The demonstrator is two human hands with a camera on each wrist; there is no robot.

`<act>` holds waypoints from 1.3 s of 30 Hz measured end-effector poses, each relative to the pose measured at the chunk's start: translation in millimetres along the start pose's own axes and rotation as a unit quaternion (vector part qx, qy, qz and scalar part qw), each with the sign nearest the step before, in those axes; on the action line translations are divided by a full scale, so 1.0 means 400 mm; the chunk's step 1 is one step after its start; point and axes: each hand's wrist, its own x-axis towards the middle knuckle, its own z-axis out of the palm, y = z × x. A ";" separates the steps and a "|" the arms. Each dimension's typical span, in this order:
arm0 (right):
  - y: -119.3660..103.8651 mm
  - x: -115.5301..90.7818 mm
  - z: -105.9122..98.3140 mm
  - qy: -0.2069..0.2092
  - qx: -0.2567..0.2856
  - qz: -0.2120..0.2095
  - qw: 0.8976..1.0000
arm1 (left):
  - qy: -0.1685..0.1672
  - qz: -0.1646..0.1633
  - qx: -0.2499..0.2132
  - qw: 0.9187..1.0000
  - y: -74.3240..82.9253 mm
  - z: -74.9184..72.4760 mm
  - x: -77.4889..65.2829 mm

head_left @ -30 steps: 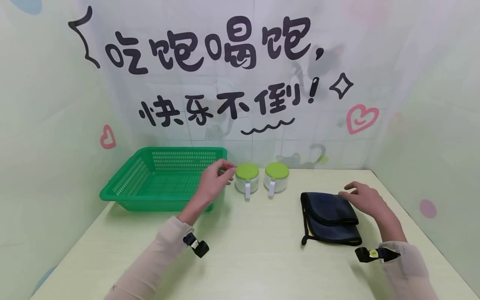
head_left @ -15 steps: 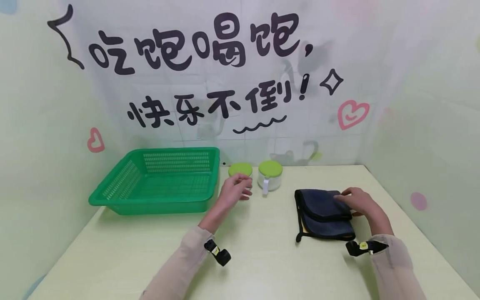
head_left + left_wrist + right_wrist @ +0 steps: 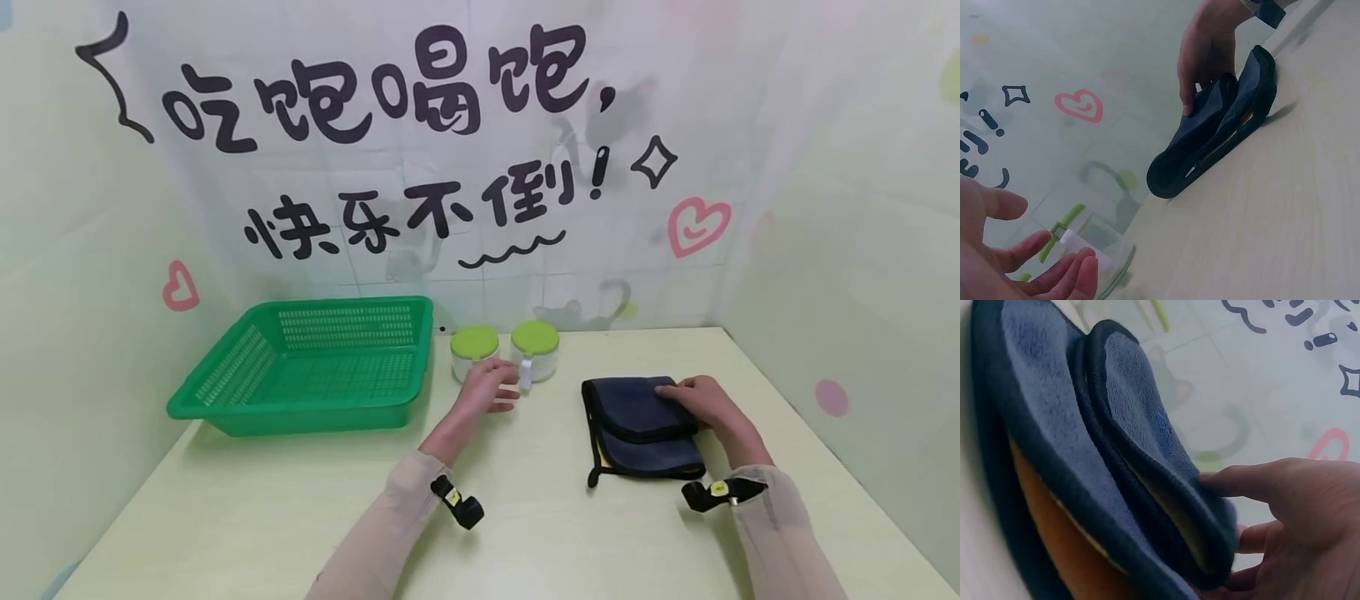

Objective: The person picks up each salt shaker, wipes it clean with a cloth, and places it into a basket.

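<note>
Centrally, left hand spread loosely near lidded jars, at lower right, right hand pinching folded cloth

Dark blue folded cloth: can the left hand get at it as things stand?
Probably yes: the left hand looks empty, and only tabletop shows between it and the cloth; the right hand holds the cloth's right side.

I am holding both arms forward, the left forearm and right forearm slanting inward, sleeves ending just short of the wrists. My left hand is hovering, its fingers spreading loosely and bending slightly, thumb standing apart. My right hand is pinching, its thumb lying opposite the fingers. The two hands are sitting well apart.
</note>
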 end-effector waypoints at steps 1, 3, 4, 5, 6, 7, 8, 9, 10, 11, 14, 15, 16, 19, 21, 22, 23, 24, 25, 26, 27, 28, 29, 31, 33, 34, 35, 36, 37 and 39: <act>0.000 -0.001 0.001 0.002 0.008 0.003 1.000 | 0.001 -0.001 0.001 1.000 -0.002 0.006 0.002; -0.003 -0.004 0.003 0.007 0.022 0.013 1.000 | 0.002 -0.005 0.002 1.000 -0.003 0.018 0.004; -0.005 -0.006 0.002 0.007 0.025 0.019 0.999 | 0.002 -0.007 0.001 1.000 -0.004 0.023 0.006; -0.006 -0.008 0.001 0.006 0.027 0.024 0.999 | 0.001 -0.010 -0.002 1.000 -0.005 0.029 0.008; -0.007 -0.010 0.000 0.004 0.029 0.029 0.999 | 0.000 -0.012 -0.004 1.000 -0.008 0.034 0.011; -0.009 -0.013 -0.002 0.002 0.030 0.033 0.999 | 0.001 -0.016 -0.005 1.000 -0.011 0.039 0.013; -0.010 -0.016 -0.003 -0.003 0.034 0.038 0.999 | 0.001 -0.020 -0.007 1.000 -0.014 0.044 0.016; -0.012 -0.018 -0.004 -0.011 0.036 0.041 0.998 | 0.000 -0.025 -0.009 1.000 -0.017 0.048 0.018; -0.012 -0.020 -0.005 -0.020 0.040 0.043 0.998 | -0.001 -0.028 -0.010 1.000 -0.022 0.052 0.020; -0.012 -0.022 -0.005 -0.027 0.046 0.044 0.998 | -0.001 -0.031 -0.012 0.999 -0.027 0.056 0.024; -0.012 -0.026 0.002 -0.042 0.074 0.051 0.995 | -0.004 -0.040 -0.012 0.999 -0.038 0.063 0.030; -0.011 -0.025 0.007 -0.045 0.084 0.053 0.994 | -0.006 -0.041 -0.011 0.999 -0.042 0.064 0.032; -0.010 -0.025 0.011 -0.046 0.096 0.055 0.993 | -0.009 -0.042 -0.010 0.999 -0.045 0.064 0.034; -0.011 -0.023 0.025 -0.046 0.128 0.064 0.989 | -0.024 -0.050 -0.009 0.998 -0.050 0.060 0.036; -0.015 -0.020 0.028 -0.044 0.145 0.069 0.986 | -0.039 -0.055 -0.010 0.998 -0.051 0.055 0.039; -0.017 -0.020 0.029 -0.044 0.150 0.071 0.985 | -0.047 -0.056 -0.011 0.997 -0.051 0.052 0.040; -0.020 -0.019 0.029 -0.044 0.154 0.073 0.984 | -0.057 -0.057 -0.014 0.997 -0.050 0.049 0.040; -0.023 -0.018 0.028 -0.044 0.156 0.074 0.984 | -0.065 -0.058 -0.017 0.996 -0.050 0.046 0.040; -0.027 -0.017 0.027 -0.043 0.155 0.075 0.984 | -0.072 -0.059 -0.019 0.996 -0.049 0.044 0.040; -0.030 -0.017 0.026 -0.044 0.151 0.075 0.985 | -0.078 -0.057 -0.022 0.995 -0.048 0.042 0.040; -0.032 -0.017 0.025 -0.046 0.147 0.073 0.985 | -0.083 -0.056 -0.024 0.995 -0.047 0.041 0.041; -0.034 -0.017 0.025 -0.050 0.144 0.071 0.986 | -0.088 -0.054 -0.028 0.994 -0.046 0.040 0.040; -0.036 -0.015 0.025 -0.055 0.144 0.065 0.986 | -0.091 -0.053 -0.032 0.994 -0.045 0.040 0.041; -0.039 -0.013 0.026 -0.068 0.147 0.053 0.985 | -0.096 -0.049 -0.037 0.994 -0.046 0.041 0.044; -0.043 -0.009 0.027 -0.083 0.155 0.040 0.984 | -0.102 -0.045 -0.043 0.993 -0.049 0.041 0.046; -0.045 -0.008 0.027 -0.088 0.158 0.034 0.983 | -0.104 -0.044 -0.047 0.992 -0.049 0.040 0.046; -0.047 -0.006 0.028 -0.091 0.161 0.029 0.982 | -0.106 -0.043 -0.050 0.992 -0.050 0.040 0.046; -0.049 -0.006 0.028 -0.092 0.161 0.026 0.982 | -0.109 -0.043 -0.053 0.992 -0.051 0.039 0.046; -0.051 -0.006 0.027 -0.092 0.162 0.025 0.982 | -0.111 -0.043 -0.057 0.991 -0.051 0.039 0.046; -0.054 -0.006 0.025 -0.091 0.168 0.022 0.981 | -0.115 -0.044 -0.065 0.990 -0.050 0.039 0.047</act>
